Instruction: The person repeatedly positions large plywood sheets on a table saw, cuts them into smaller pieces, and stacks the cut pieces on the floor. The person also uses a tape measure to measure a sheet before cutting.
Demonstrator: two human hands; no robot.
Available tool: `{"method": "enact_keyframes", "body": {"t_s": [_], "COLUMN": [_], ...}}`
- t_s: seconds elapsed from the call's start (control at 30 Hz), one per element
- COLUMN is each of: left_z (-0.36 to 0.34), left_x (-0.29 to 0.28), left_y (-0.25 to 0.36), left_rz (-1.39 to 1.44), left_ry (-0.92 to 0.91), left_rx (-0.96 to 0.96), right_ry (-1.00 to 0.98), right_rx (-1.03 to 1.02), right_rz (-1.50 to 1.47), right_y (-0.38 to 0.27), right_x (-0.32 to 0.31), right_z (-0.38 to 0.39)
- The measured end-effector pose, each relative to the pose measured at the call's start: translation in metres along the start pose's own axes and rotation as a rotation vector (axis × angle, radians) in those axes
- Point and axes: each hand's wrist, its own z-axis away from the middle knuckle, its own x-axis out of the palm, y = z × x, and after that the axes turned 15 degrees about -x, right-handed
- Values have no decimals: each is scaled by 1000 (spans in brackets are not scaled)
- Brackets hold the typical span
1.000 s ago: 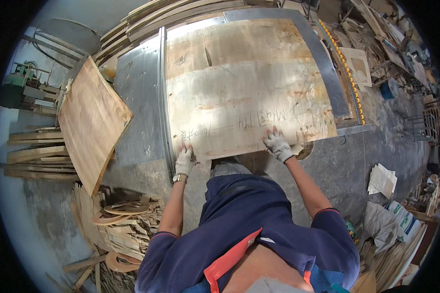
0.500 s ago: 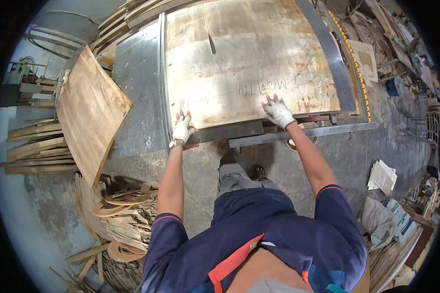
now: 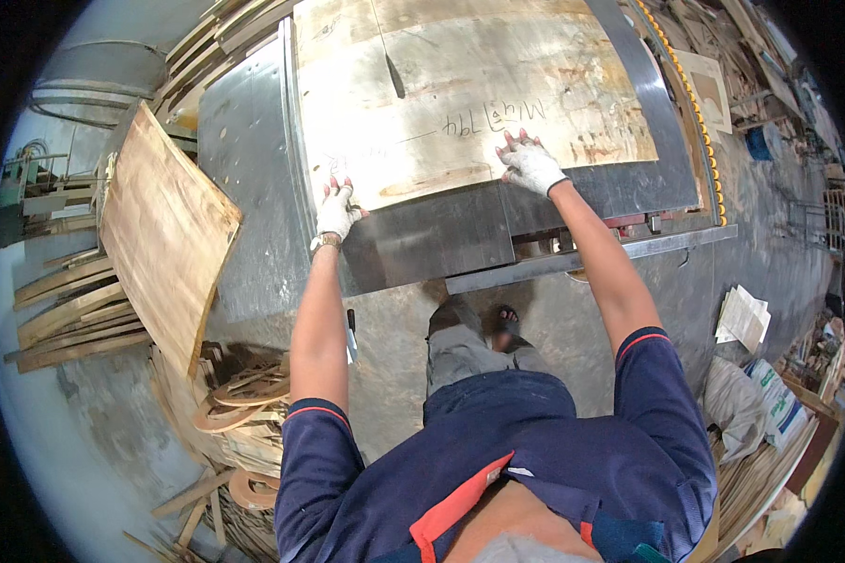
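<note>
A large plywood sheet [image 3: 460, 84] with pencil writing and brown stains lies flat on a dark metal machine table [image 3: 422, 235]. A narrow dark slit or crack runs into it from the far side. My left hand [image 3: 334, 208], in a white glove with bare fingertips, rests at the sheet's near left corner, fingers spread. My right hand [image 3: 532, 164], gloved the same way, presses on top of the near edge right of the middle, fingers apart. Neither hand wraps around the sheet. A watch [image 3: 325, 241] sits on my left wrist.
A tilted plywood panel [image 3: 164, 225] stands left of the table. A metal bar [image 3: 591, 260] runs along the table's near right side, and a yellow roller strip [image 3: 690, 122] lines the right. Wood scraps [image 3: 253, 441] pile at lower left; sacks [image 3: 737, 403] lie at right.
Both hands and the plywood sheet have moved away from me across the table. More of the dark tabletop shows in front of the sheet's near edge.
</note>
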Motion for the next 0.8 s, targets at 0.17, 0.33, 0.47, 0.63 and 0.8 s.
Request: {"method": "enact_keyframes", "body": {"t_s": [0.17,0.33,0.47,0.63,0.8], "left_z": [-28,-60,-86,-120,-144], "left_x": [-7,-26,-36,-48,-60], "left_y": [13,40,52,62,56], "left_rz": [962,1156,1200,1078,-85], "left_ry": [-212,-222,-251,-223,-8], "left_rx": [-66,-278,-226,-229,45], "right_ry": [-32,-30,-26,-63,-21], "right_rx": [9,41,48,33,7], "right_rz": [6,-10,-29,-19,-1], "right_y": [15,32,52,77,92], "right_x": [-15,-30,-38,-43,-48], "right_z": [-23,-52,-76,-104,-123]}}
